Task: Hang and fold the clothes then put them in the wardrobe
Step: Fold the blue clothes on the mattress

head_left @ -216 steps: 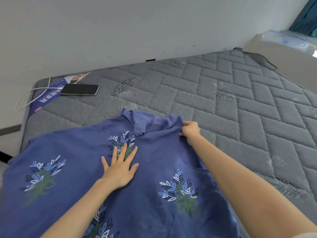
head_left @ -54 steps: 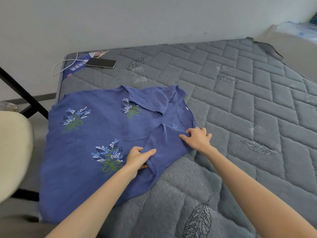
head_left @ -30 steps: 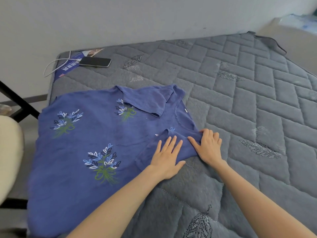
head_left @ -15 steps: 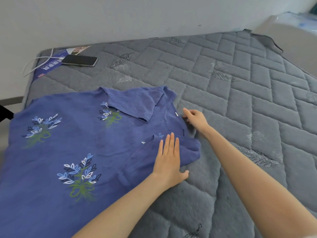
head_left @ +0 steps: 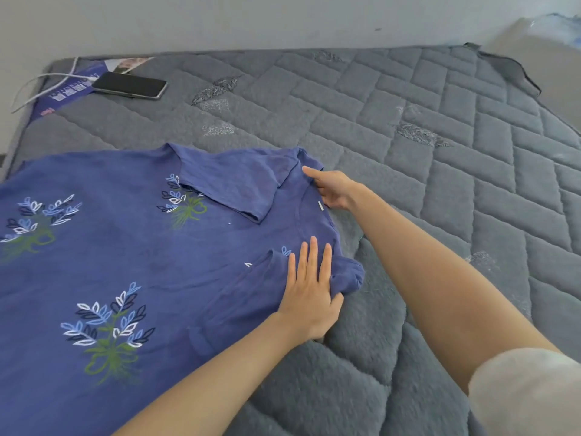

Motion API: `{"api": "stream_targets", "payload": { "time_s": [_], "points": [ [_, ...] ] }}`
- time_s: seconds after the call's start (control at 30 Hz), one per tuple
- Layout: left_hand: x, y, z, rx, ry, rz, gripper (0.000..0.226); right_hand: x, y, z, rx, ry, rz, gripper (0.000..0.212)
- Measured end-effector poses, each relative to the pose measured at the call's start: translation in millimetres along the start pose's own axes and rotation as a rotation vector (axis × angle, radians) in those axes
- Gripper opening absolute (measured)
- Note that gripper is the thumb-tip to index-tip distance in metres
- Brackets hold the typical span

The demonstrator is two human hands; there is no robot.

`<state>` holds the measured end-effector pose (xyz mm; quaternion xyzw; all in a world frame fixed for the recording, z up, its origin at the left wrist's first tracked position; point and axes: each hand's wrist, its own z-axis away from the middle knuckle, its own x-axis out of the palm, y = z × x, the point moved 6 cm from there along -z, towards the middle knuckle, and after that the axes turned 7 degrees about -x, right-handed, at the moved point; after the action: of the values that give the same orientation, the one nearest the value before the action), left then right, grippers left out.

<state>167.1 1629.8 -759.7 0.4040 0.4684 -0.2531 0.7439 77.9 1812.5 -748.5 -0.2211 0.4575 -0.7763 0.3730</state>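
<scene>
Over at ten o'clock, by the wall, a white charging cable [head_left: 41, 86] trails toward a black smartphone [head_left: 129, 84], whose left end lies over a blue printed leaflet [head_left: 63, 94]. None of that looks to be part of the job.

From nine o'clock in to the middle, the blue fabric top [head_left: 125, 247] with its blue-and-white leaf sprigs lies flat on the grey quilted mattress [head_left: 440, 152]. Its lower part runs out of sight at the left. Both short sleeves are already turned in over the body, the far sleeve [head_left: 239, 184] near twelve o'clock and the near sleeve [head_left: 248, 300] near six.

The left hand [head_left: 309, 291] lies flat on the near sleeve, fingers straight and together, pressing it down and grasping nothing. The right hand [head_left: 333, 188], at about one o'clock of the left, is at the neckline with one finger stretched across the cloth. The other fingers are tucked at the edge, and I cannot tell whether they hold the fabric or only touch it.

To my eye the work is at an early stage. The sleeves are in, but the body has yet to be folded over, and nothing is hung. The wardrobe isn't in sight, so the putting away is all still to come.
</scene>
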Motion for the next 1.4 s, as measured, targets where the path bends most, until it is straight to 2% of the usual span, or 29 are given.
{"api": "stream_targets", "payload": {
  "time_s": [0.1, 0.3, 0.4, 0.47, 0.57, 0.63, 0.77, 0.87, 1.0, 1.2, 1.4],
  "points": [
    [-4.9, -2.2, 4.5, 0.032, -0.053, 0.114, 0.071, 0.7, 1.6, -2.6, -0.042, 0.075, 0.010, 0.014],
    [-29.4, -10.5, 19.8, 0.009, -0.091, 0.454, 0.066, 7.9, -17.4, 3.6, -0.233, 0.142, 0.083, 0.032],
    [-50.0, -24.0, 26.1, -0.046, -0.073, 0.639, 0.061, 21.7, -35.5, 10.0, -0.297, 0.148, 0.130, 0.016],
    [-66.4, -37.8, 31.8, -0.069, 0.004, 0.702, 0.057, 33.2, -48.5, 13.2, -0.322, 0.138, 0.135, 0.016],
    [-87.3, -65.3, 44.6, -0.166, 0.128, 0.793, 0.047, 58.0, -66.6, 20.1, -0.339, 0.094, 0.163, 0.015],
    [-97.0, -83.5, 56.0, -0.244, 0.174, 0.857, 0.038, 75.8, -74.4, 25.3, -0.338, 0.072, 0.165, 0.023],
    [-101.2, -123.3, 88.9, -0.442, 0.175, 0.894, 0.031, 114.2, -77.2, 36.8, -0.312, 0.026, 0.128, 0.032],
    [-93.7, -150.7, 116.1, -0.602, 0.140, 1.101, 0.025, 145.4, -74.0, 45.3, -0.292, 0.015, 0.152, 0.033],
    [-86.2, -175.3, 148.4, -0.722, 0.079, 1.347, 0.030, 191.7, -66.4, 52.6, -0.263, -0.035, 0.131, 0.031],
    [-79.1, -204.9, 179.4, -0.862, -0.011, 1.455, 0.038, 257.0, -52.6, 56.1, -0.259, -0.130, 0.255, 0.030],
    [-73.0, -223.6, 197.5, -0.847, -0.038, 1.486, 0.048, 303.7, -36.4, 52.5, -0.250, -0.186, 0.347, 0.030]
  ]
}}
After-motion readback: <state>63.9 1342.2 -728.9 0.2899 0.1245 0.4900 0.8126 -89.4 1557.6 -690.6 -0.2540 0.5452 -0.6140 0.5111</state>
